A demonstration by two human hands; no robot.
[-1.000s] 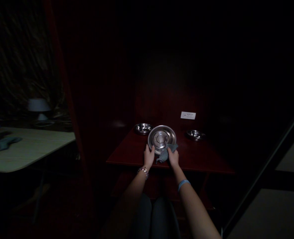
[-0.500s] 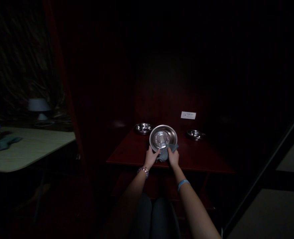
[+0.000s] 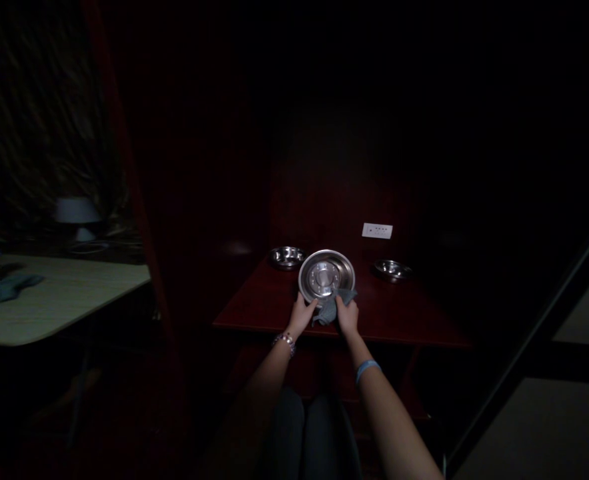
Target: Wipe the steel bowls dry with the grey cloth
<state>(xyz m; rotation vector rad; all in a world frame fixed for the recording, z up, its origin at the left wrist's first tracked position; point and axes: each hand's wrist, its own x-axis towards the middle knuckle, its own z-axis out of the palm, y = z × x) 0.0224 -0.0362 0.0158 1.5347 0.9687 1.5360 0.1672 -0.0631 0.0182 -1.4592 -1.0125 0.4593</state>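
A round steel plate is tilted up toward me above the front of a dark red table. My left hand grips its lower left rim. My right hand is closed on a grey cloth pressed against the plate's lower right edge. Both forearms reach forward from my lap.
Two small steel bowls sit on the table, one at the back left and one at the back right. A white socket plate is on the dark back wall. A pale table with a white lamp stands to the left.
My left hand slid from the plate's left side down to its lower rim, and the plate tipped a little more upright. My right hand and the cloth stayed put.
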